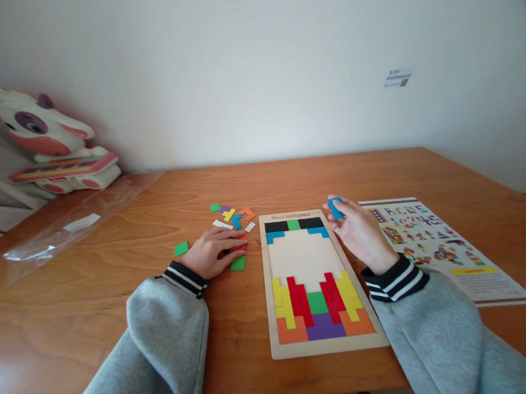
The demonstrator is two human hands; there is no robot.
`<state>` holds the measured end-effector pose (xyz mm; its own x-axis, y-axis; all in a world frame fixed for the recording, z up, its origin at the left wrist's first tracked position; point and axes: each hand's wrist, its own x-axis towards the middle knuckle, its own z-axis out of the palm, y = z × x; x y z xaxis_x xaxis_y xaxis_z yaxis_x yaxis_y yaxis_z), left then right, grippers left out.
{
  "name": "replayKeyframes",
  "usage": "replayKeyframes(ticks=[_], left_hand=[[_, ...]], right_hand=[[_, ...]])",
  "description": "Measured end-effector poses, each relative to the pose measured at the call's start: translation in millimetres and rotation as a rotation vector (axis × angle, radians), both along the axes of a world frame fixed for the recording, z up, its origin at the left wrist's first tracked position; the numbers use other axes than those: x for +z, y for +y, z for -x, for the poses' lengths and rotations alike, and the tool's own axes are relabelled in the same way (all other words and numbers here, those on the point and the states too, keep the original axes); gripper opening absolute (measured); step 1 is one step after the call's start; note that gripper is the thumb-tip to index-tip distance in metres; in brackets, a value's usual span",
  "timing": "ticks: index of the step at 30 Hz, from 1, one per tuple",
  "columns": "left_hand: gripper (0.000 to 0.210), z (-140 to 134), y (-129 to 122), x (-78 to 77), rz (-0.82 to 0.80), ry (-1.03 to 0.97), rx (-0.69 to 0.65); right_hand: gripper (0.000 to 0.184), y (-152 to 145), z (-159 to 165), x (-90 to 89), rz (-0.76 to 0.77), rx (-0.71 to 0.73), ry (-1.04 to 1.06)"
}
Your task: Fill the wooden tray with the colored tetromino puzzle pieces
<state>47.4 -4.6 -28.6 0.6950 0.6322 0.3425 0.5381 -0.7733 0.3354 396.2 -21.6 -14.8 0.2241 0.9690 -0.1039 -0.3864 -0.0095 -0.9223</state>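
Note:
A blue puzzle piece (336, 208) is pinched in my right hand (358, 229), raised just off the upper right edge of the wooden puzzle board (268, 292). Colored pieces fill the board's bottom rows, and black, green and blue ones line its top; its middle shows bare wood. Left of the board, my left hand (213, 251) lies palm down with fingers stretched out over loose pieces. A red-orange piece (242, 239) is partly hidden under those fingers. A green piece (237, 263) sits by the thumb, and another green piece (181, 248) is beside the wrist.
Several loose pieces, among them a small blue one (236, 221), lie beyond my left hand. A printed pattern sheet (490, 289) rests at the right. Clear plastic wrap (84, 221) and a cow-shaped toy keyboard (67, 168) occupy the far left. A wall bounds the table's back.

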Motion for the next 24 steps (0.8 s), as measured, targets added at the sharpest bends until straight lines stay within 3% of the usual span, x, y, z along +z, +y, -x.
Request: replayKeyframes(ticks=[8,14,17,21,24], left_hand=[[0.043,-2,-3,6.5,0.153,-0.051,0.193],[0.043,-8,-6,9.0,0.191,-0.146,0.185],[0.036,-12,-8,9.1,0.205,-0.176,0.175],[0.029,-16,-10,10.6,0.251,-0.230,0.187],[0.028,-18,-12,11.8,0.325,-0.303,0.251]], right_hand=[[0.018,0,1,0.9,-0.003,0.020,0.061],[0.034,-1,3,0.5,-0.011,0.032,0.050],[0.032,-1,4,-0.4,-0.012,0.074,-0.008],[0.035,0,-1,-2.4,-0.056,0.071,-0.229],[0.034,3,-12,-6.6,-0.110,-0.019,-0.614]])
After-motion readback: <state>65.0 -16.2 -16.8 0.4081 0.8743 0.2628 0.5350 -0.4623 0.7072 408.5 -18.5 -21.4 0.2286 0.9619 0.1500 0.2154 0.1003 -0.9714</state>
